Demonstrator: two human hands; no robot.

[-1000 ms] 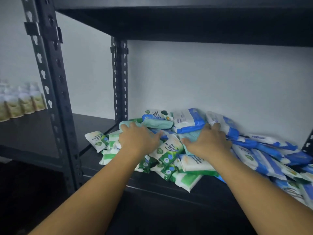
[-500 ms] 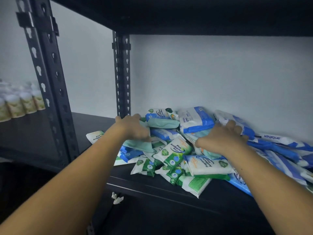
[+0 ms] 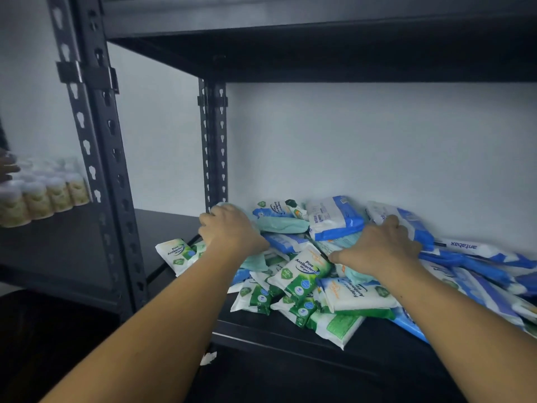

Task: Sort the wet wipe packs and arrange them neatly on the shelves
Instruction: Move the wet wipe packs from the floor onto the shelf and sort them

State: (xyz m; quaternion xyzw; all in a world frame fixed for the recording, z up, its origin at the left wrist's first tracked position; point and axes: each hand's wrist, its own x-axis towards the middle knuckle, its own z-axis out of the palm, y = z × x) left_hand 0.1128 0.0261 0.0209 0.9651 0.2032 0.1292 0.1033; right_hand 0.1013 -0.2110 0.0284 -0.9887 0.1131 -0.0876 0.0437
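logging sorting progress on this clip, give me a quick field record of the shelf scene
shelf: black metal shelf, packs in one mixed heap, unsorted
green packs: green packs at the front of the heap
blue packs: blue packs at the back and right
left hand: left hand grips a teal pack at the heap's left
right hand: right hand curled over another teal pack mid-heap; grip unclear
next bay: blurred jars on the left

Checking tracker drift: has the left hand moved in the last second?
Yes. The left hand went rearward, to the foot of the rear upright post.
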